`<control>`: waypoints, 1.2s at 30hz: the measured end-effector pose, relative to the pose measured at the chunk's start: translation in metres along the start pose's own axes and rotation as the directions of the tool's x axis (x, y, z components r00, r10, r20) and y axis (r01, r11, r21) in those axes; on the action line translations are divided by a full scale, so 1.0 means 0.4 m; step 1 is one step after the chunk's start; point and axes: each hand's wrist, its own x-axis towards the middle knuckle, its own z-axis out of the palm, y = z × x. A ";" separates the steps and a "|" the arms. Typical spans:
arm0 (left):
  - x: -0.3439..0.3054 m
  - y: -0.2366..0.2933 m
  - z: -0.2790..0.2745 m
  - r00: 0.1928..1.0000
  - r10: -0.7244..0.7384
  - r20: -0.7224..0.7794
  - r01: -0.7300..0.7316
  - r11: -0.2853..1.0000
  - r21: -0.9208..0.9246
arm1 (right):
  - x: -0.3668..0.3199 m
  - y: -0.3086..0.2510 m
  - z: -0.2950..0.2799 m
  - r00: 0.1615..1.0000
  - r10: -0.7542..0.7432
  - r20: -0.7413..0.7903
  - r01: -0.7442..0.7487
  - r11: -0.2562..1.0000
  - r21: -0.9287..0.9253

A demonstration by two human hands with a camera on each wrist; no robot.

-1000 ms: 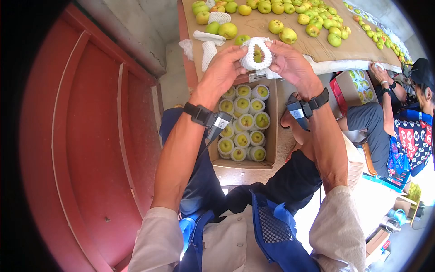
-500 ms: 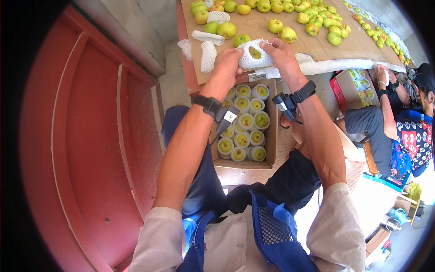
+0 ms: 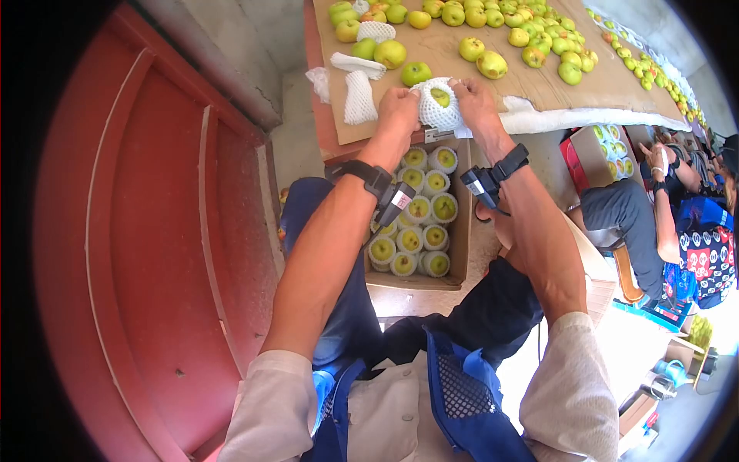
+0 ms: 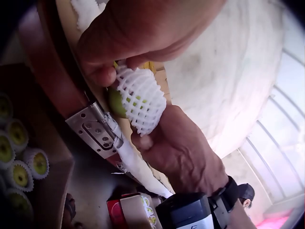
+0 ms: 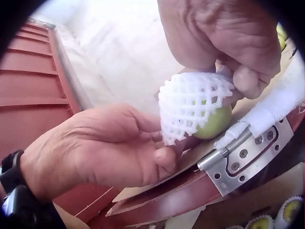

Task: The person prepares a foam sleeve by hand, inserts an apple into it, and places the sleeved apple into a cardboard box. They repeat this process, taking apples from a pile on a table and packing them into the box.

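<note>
Both hands hold one green pear in a white foam net (image 3: 439, 104) above the near edge of the cardboard-covered table (image 3: 454, 69). My left hand (image 3: 399, 108) pinches the net's left side; my right hand (image 3: 471, 100) pinches its right side. In the left wrist view the netted pear (image 4: 138, 100) sits between the two hands, its green skin bare at one end. The right wrist view shows the net (image 5: 193, 107) covering most of the pear (image 5: 217, 121). Below the hands an open cardboard box (image 3: 460, 231) holds several netted pears (image 3: 416, 223).
Many loose green pears (image 3: 531, 35) and spare foam nets (image 3: 359, 96) lie on the table. A red door (image 3: 162, 254) stands at the left. Another person (image 3: 662, 208) sits at the right beside a second box of netted fruit (image 3: 612, 146).
Both hands have carried the netted pear a little farther up and away toward the table edge, and the net now covers more of the pear.
</note>
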 end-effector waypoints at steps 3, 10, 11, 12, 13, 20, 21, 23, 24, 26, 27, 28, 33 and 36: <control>-0.008 -0.003 -0.007 0.998 0.043 0.039 -0.040 0.996 -0.080 | -0.020 -0.020 -0.003 1.000 0.019 0.019 -0.023 0.980 0.199; -0.017 -0.002 -0.008 0.990 0.063 0.122 -0.027 0.960 -0.277 | -0.021 -0.025 -0.008 0.993 -0.083 -0.080 0.093 0.986 0.140; -0.022 0.002 -0.008 0.991 0.041 0.127 -0.002 0.956 -0.293 | -0.020 -0.024 -0.009 0.992 -0.091 -0.085 0.101 0.988 0.120; -0.027 0.008 -0.009 0.991 0.019 0.132 0.023 0.951 -0.309 | -0.020 -0.024 -0.009 0.992 -0.093 -0.084 0.103 0.987 0.120; -0.030 0.013 -0.010 0.991 0.020 0.129 0.021 0.951 -0.310 | -0.018 -0.024 -0.008 0.991 -0.101 -0.092 0.113 0.984 0.137; -0.017 0.000 -0.009 0.983 0.090 0.160 -0.016 0.910 -0.415 | -0.037 -0.062 -0.006 0.983 -0.114 -0.142 0.147 0.957 0.250; -0.013 -0.004 -0.008 0.983 0.102 0.150 -0.027 0.899 -0.437 | -0.033 -0.058 -0.004 0.983 -0.114 -0.141 0.147 0.957 0.250; -0.005 -0.009 -0.009 0.983 0.111 0.144 -0.037 0.898 -0.438 | -0.026 -0.056 0.001 0.975 -0.148 -0.166 0.190 0.944 0.270; -0.003 -0.012 -0.010 0.983 0.120 0.141 -0.047 0.897 -0.439 | -0.025 -0.055 0.001 0.975 -0.149 -0.166 0.190 0.944 0.270; -0.004 -0.013 -0.009 0.984 0.122 0.133 -0.050 0.893 -0.448 | -0.025 -0.057 0.000 0.985 -0.082 -0.149 0.131 0.925 0.357; -0.008 -0.009 -0.008 0.984 0.124 0.126 -0.053 0.889 -0.455 | -0.025 -0.059 0.000 0.985 -0.083 -0.149 0.132 0.925 0.356; -0.011 -0.006 -0.008 0.984 0.125 0.125 -0.054 0.888 -0.456 | -0.025 -0.061 -0.001 0.988 -0.069 -0.140 0.117 0.920 0.373; -0.016 0.003 -0.012 0.982 0.127 0.139 -0.041 0.865 -0.501 | -0.023 -0.067 0.004 0.992 -0.024 -0.125 0.076 0.898 0.434; -0.025 0.019 -0.009 0.986 0.105 0.127 -0.021 0.846 -0.533 | -0.026 -0.077 0.010 0.988 -0.057 -0.142 0.118 0.878 0.465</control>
